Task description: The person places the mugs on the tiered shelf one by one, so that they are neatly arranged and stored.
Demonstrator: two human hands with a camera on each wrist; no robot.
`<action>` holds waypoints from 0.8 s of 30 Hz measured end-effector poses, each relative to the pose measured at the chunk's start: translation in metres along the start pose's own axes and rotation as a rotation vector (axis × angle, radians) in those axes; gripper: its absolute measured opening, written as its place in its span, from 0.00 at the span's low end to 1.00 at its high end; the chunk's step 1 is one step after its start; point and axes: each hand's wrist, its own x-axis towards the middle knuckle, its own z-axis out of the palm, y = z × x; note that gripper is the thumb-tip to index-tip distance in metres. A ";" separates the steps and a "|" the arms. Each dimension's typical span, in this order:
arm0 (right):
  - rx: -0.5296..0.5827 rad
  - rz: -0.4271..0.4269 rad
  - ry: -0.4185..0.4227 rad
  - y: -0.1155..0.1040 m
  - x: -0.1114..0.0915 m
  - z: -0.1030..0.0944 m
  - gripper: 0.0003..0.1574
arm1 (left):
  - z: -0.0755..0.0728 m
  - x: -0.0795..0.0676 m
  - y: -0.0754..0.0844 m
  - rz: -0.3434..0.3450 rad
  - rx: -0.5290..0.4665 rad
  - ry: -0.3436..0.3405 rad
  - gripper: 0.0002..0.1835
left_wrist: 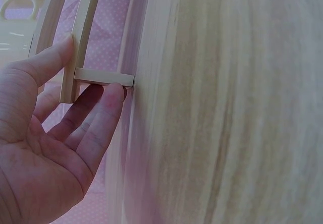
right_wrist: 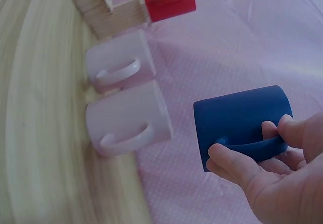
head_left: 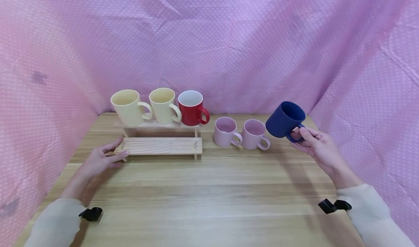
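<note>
My right hand [head_left: 322,148] holds a dark blue mug [head_left: 283,120] by its handle, off the table and tilted. In the right wrist view, fingers and thumb wrap that handle. At the left end of a two-step wooden rack [head_left: 163,146], my left hand [head_left: 103,158] grips the lower step; the left wrist view shows the thumb on the board and fingers by its leg. On the upper step stand two cream mugs [head_left: 127,108] and a red mug [head_left: 191,108] with a white inside. Two pink mugs [head_left: 224,132] stand on the table, right of the rack.
The wood-grain table [head_left: 196,199] spreads in front of the rack and mugs. Pink dotted cloth [head_left: 209,50] hangs behind and at both sides. Black bands [head_left: 91,214] sit on both sleeves.
</note>
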 end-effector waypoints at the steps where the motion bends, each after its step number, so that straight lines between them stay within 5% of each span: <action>1: 0.002 -0.002 -0.011 -0.003 -0.001 0.002 0.16 | 0.000 0.000 0.000 0.000 0.001 0.000 0.46; 24: -0.038 0.025 -0.147 -0.003 0.013 0.049 0.18 | 0.000 0.001 0.000 -0.018 -0.001 0.002 0.46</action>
